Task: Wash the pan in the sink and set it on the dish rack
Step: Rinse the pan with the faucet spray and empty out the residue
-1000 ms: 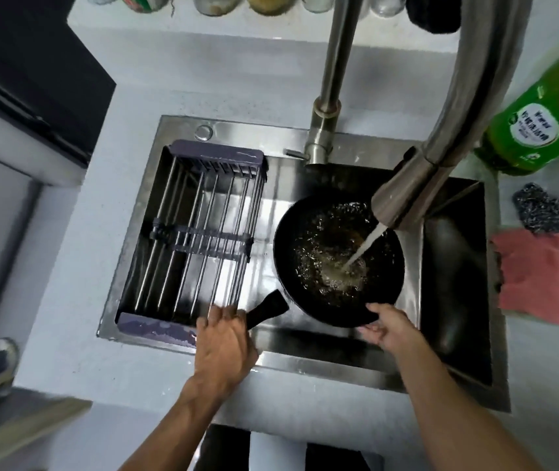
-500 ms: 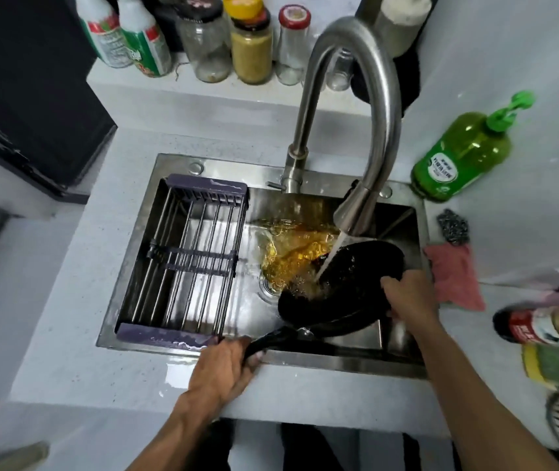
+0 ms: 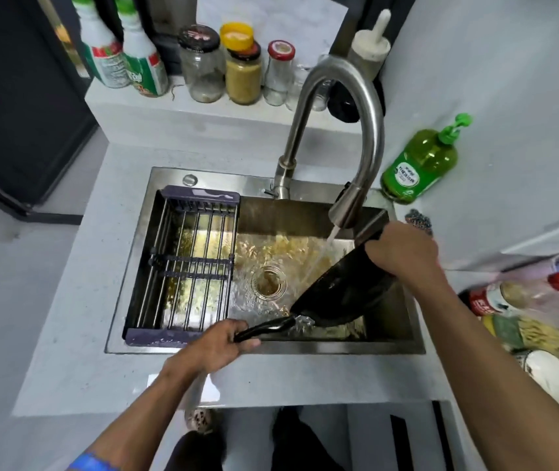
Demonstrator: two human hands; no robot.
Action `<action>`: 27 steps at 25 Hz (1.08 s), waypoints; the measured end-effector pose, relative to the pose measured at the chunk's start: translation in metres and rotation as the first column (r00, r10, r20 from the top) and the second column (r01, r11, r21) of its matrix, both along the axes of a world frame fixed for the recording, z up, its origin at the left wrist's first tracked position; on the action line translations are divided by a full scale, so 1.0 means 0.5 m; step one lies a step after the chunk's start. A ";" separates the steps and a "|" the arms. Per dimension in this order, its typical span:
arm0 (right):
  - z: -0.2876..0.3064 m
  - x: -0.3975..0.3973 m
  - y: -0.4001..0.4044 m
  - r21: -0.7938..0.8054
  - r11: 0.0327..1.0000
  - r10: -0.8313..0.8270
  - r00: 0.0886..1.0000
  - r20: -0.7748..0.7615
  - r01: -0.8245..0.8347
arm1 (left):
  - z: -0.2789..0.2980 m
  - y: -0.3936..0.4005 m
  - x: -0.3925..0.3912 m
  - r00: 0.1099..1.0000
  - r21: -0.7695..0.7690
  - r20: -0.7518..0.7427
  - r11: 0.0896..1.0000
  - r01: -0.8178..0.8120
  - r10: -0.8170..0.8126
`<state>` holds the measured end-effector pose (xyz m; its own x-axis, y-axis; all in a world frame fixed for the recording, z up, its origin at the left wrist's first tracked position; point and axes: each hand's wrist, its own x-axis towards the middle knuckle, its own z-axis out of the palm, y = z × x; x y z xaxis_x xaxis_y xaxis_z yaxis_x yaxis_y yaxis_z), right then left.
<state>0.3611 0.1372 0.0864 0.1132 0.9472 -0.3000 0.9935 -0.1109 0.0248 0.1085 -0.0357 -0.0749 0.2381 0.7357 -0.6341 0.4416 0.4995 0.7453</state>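
A black pan (image 3: 342, 294) is tipped steeply on edge in the right half of the steel sink (image 3: 404, 348), its inside facing left. My left hand (image 3: 217, 345) grips its black handle (image 3: 264, 329) at the sink's front edge. My right hand (image 3: 404, 253) holds the pan's raised far rim. Water runs from the faucet (image 3: 349, 212) onto the pan. Yellowish oily water covers the sink floor around the drain (image 3: 268, 282). The dish rack (image 3: 186, 266), metal bars with a dark frame, spans the sink's left half and holds nothing.
A green soap bottle (image 3: 421, 164) stands on the counter right of the faucet, with a steel scourer (image 3: 417, 219) below it. Jars and spray bottles line the back ledge (image 3: 203, 110). Bottles and dishes crowd the right counter (image 3: 526, 321).
The pan went from lying flat and full under the tap to tipped steeply; its oily water poured out and spread across the sink floor. My right hand rose with the rim.
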 end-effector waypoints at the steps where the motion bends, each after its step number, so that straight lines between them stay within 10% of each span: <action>1: -0.007 0.014 -0.009 -0.030 0.998 -0.048 0.998 -0.039 0.047 | 0.004 0.010 0.004 0.995 -0.015 -0.086 0.999 0.044 -0.045; 8: -0.131 0.118 -0.078 -0.296 0.865 -0.498 0.616 -0.610 0.406 | 0.016 0.058 0.076 0.993 -0.330 0.011 0.938 -0.105 0.115; 12: -0.142 0.114 -0.036 -0.040 0.984 -0.173 0.869 -0.463 0.174 | 0.010 0.048 0.087 0.924 0.010 -0.327 0.979 -0.205 0.197; 17: -0.050 -0.016 0.054 0.102 0.986 0.026 0.483 -0.875 0.133 | 0.031 0.007 0.061 0.766 0.155 -0.625 0.986 -0.065 0.149; 24: -0.091 -0.013 0.112 0.126 0.986 0.016 0.688 -0.726 0.110 | 0.047 0.018 0.064 0.681 0.190 -0.720 0.982 0.006 0.135; 27: -0.119 -0.008 0.116 -0.090 0.992 -0.123 0.584 -0.802 0.085 | 0.055 0.026 0.073 0.681 0.183 -0.721 0.983 0.010 0.127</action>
